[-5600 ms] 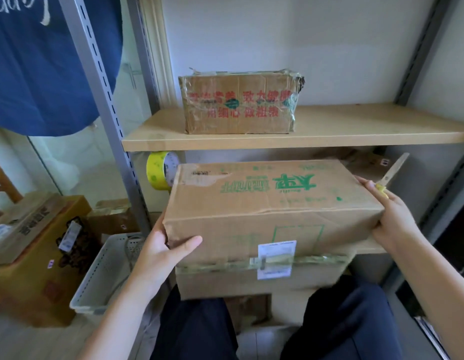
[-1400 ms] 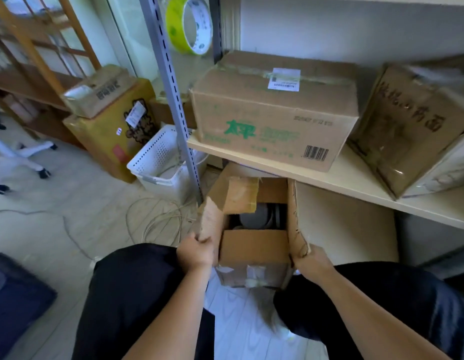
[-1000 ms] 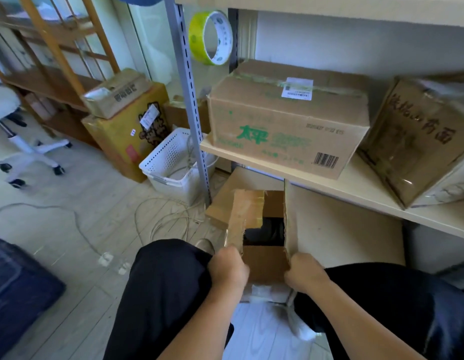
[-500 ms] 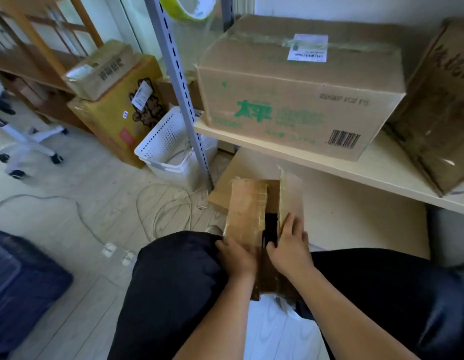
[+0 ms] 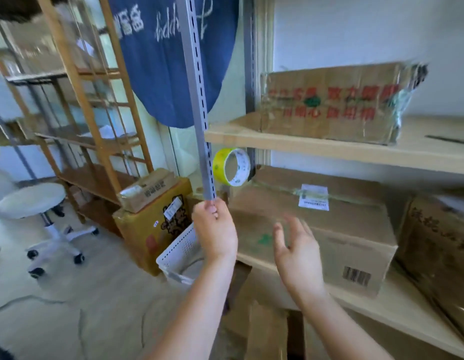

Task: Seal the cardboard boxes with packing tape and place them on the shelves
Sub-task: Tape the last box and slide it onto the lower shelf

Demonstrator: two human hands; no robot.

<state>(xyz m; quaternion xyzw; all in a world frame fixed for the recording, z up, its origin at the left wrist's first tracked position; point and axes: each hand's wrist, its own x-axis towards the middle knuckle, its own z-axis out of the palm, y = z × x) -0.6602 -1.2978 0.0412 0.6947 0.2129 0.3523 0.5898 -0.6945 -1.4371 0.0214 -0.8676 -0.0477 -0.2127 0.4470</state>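
Up front, the left hand (image 5: 217, 233) is curled round the grey slotted shelf post (image 5: 197, 100), gripping it low down, w/ the roll of yellow tape (image 5: 232, 166) hanging just above and right of it, close under the upper shelf (image 5: 329, 145). The right hand (image 5: 296, 249) is raised in the air w/ fingers spread and loose, holding nothing, in front of the big box (image 5: 314, 235) on the lower shelf (image 5: 368, 305); it's blurred, so whether it touches the box can't be told. Open room is mostly to the left over the floor (image 5: 70, 307); to the right the shelf edges and boxes crowd in. The big box is shut, clear tape along its top seam, a white label on top, green print and a barcode on the front; it sits at the shelf's front edge. A smaller box w/ red print (image 5: 332, 102), wrapped in glossy tape, sits on the upper shelf. At the bottom, an open box (image 5: 267, 333) stands on the floor, flaps up. A brown box (image 5: 438, 245) lies at far right. Left of the post: white basket (image 5: 181, 253), yellow box (image 5: 153, 224) w/ a small box (image 5: 145, 189) on it, a wooden rack (image 5: 90, 105), a white stool (image 5: 31, 201), and a blue cloth (image 5: 163, 61) hanging above.
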